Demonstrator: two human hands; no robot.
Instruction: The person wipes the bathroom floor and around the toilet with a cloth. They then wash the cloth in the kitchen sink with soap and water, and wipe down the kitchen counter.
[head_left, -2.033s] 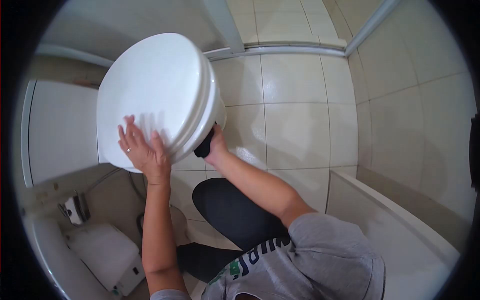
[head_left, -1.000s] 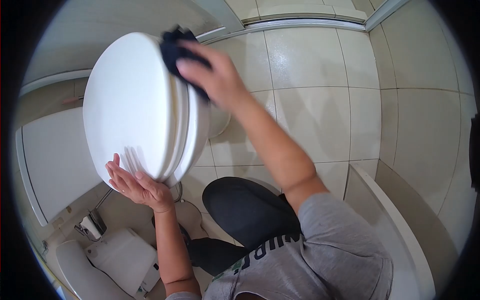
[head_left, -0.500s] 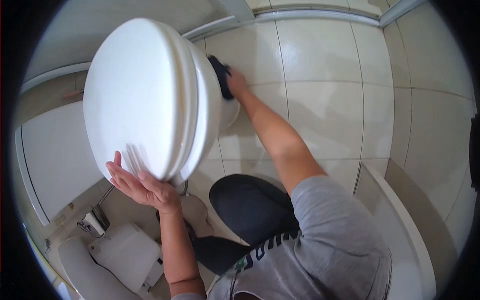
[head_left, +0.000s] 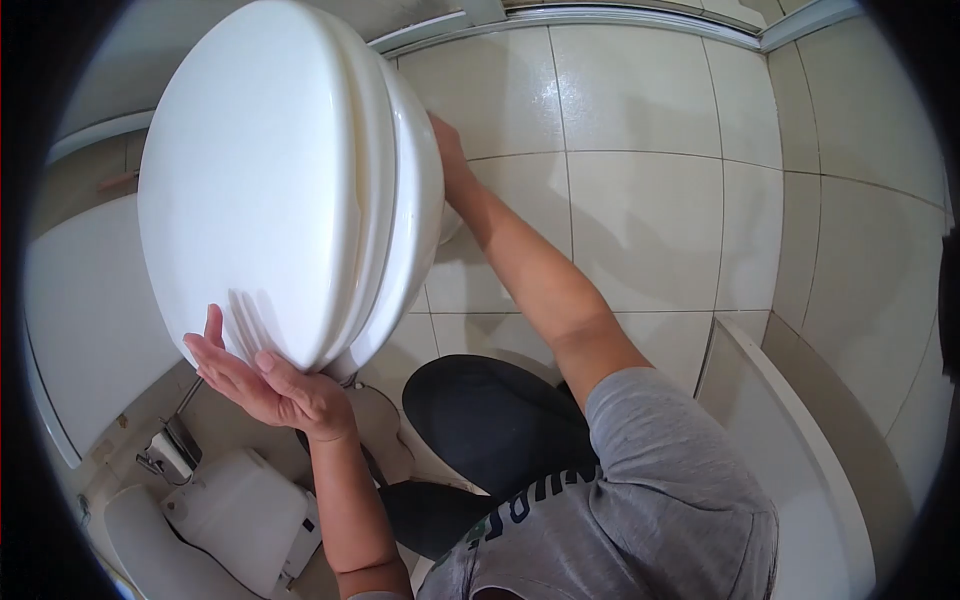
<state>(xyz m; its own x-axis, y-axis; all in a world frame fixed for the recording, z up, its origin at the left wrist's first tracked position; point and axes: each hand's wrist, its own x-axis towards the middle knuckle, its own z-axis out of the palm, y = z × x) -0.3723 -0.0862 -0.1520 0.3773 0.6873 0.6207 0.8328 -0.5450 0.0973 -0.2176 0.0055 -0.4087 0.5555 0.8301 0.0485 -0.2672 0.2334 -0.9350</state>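
A person (head_left: 630, 490) is leaning in over a tiled floor (head_left: 640, 235), where a white toilet (head_left: 300, 190) is standing just ahead.
The toilet's lid (head_left: 245, 180) is lying down, with the bowl (head_left: 415, 220) showing beneath its right side. The right arm (head_left: 530, 265) is stretching forward and leftward, nearly straight at the elbow, its forearm slanting toward the bowl's side. The left arm (head_left: 345, 495) is pointing steeply ahead, its wrist cocking leftward. The left hand (head_left: 280, 392) is lying open by the lid's near edge, fingers spreading loosely, one standing up apart from the others, and gripping nothing. The right hand (head_left: 450, 150) is partly hiding behind the bowl; whether it is closing on anything, I cannot tell.
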